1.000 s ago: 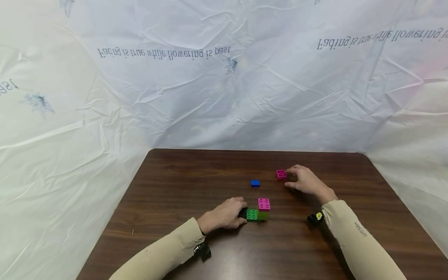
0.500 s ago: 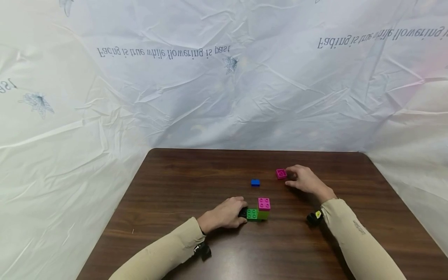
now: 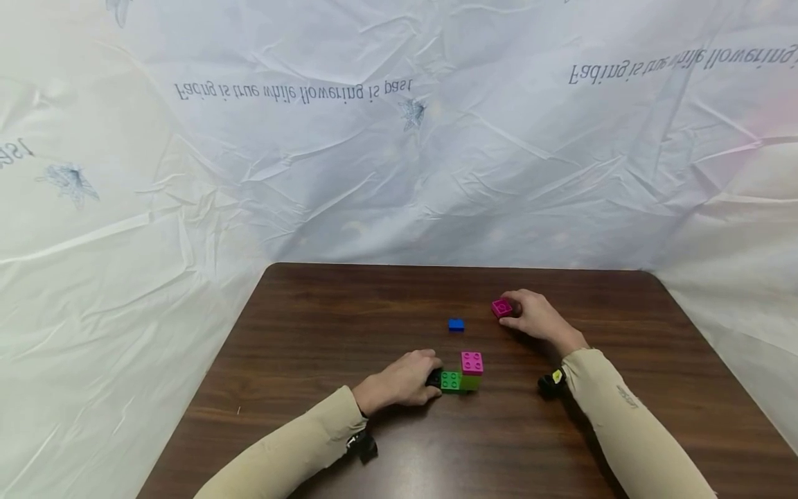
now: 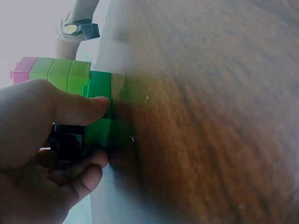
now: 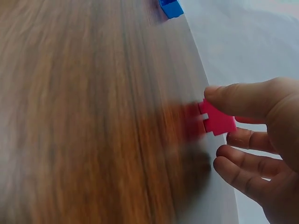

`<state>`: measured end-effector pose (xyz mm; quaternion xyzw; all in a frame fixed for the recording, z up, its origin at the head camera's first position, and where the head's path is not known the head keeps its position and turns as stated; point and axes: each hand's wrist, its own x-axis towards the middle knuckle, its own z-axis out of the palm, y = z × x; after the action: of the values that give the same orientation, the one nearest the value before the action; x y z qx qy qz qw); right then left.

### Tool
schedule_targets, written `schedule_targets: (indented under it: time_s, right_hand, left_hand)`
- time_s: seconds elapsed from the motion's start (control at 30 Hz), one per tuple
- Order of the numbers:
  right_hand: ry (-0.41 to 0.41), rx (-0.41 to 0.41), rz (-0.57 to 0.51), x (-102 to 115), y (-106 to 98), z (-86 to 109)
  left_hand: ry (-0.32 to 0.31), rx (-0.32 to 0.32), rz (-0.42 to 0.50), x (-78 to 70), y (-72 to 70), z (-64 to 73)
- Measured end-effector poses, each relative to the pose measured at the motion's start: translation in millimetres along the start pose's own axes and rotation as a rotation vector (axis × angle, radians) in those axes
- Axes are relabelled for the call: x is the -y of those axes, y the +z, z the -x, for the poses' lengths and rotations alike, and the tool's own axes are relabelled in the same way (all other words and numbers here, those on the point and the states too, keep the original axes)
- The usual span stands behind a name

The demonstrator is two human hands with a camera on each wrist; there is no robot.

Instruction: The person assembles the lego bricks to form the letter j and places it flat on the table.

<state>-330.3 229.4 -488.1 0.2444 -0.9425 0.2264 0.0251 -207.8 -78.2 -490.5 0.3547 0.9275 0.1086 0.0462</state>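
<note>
My left hand (image 3: 405, 378) grips the near-left end of a toy brick build, thumb and fingers on either side. The build has a green base (image 3: 450, 380), a black brick (image 4: 67, 145) partly hidden by the fingers, and a lime stack (image 4: 60, 72) topped by a pink brick (image 3: 472, 363). Farther off to the right, my right hand (image 3: 537, 319) pinches a loose pink brick (image 3: 501, 308) between thumb and forefinger. That brick is upside down, its studs towards the table in the right wrist view, its hollow side up in the head view.
A small blue brick (image 3: 456, 325) lies on the brown wooden table (image 3: 349, 312), between the build and the loose pink brick. White printed sheeting (image 3: 399, 173) hangs behind the table and along its sides.
My right hand has moved slightly left and its thumb and forefinger have closed round the loose pink brick, which has turned a little. The left hand stays on the build.
</note>
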Motion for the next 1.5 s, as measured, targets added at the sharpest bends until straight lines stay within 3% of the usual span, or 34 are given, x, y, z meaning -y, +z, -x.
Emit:
schedule_targets:
  time_s: [0.7, 1.0, 1.27, 1.5]
  right_hand:
    - [0.012, 0.034, 0.045, 8.1, 2.7, -5.0]
    - [0.010, 0.060, 0.002, 9.5, -1.0, -3.2]
    - [0.027, 0.029, -0.081, 11.4, -6.1, 0.1]
    - [-0.004, 0.012, -0.077, 15.0, -11.0, 4.8]
  left_hand:
    - [0.025, -0.013, 0.004, -0.9, -0.6, -0.5]
    - [0.037, -0.027, 0.000, 0.2, -0.6, 1.4]
    - [0.022, -0.011, -0.004, 1.0, -1.2, 1.6]
    - [0.021, -0.012, -0.006, 0.6, 0.2, 1.7]
